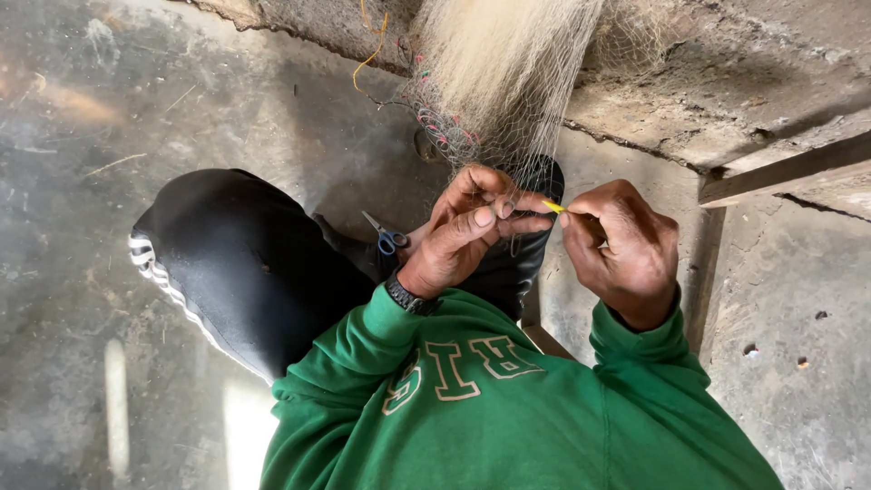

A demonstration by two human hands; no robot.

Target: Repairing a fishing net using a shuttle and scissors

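Scissors (390, 240), blue-handled, lie idle on the black trouser leg (245, 263) at roughly 9 o'clock from the hands, just beside the left wrist.

Left hand (467, 231): fingers curled and closed, thumb and forefinger pinching strands of the fine net (494, 91), which hangs down from 12 o'clock straight into the grip. Black wristband (410, 298) on that wrist.

Between the hands: small yellow needle (553, 207), only its tip showing. Long axis runs about 9-to-3, tip pointing at the left fingertips and near touching them.

Right hand (626, 249): closed on the needle's rear end, pinched between thumb and forefinger; the rest of the tool is hidden in the fist.

Key relation: the needle sits at 3 o'clock from the pinched mesh, hands nearly meeting. Right hand carries the tool, left holds the net taut.

Wooden plank (789, 172) at far right, well apart.
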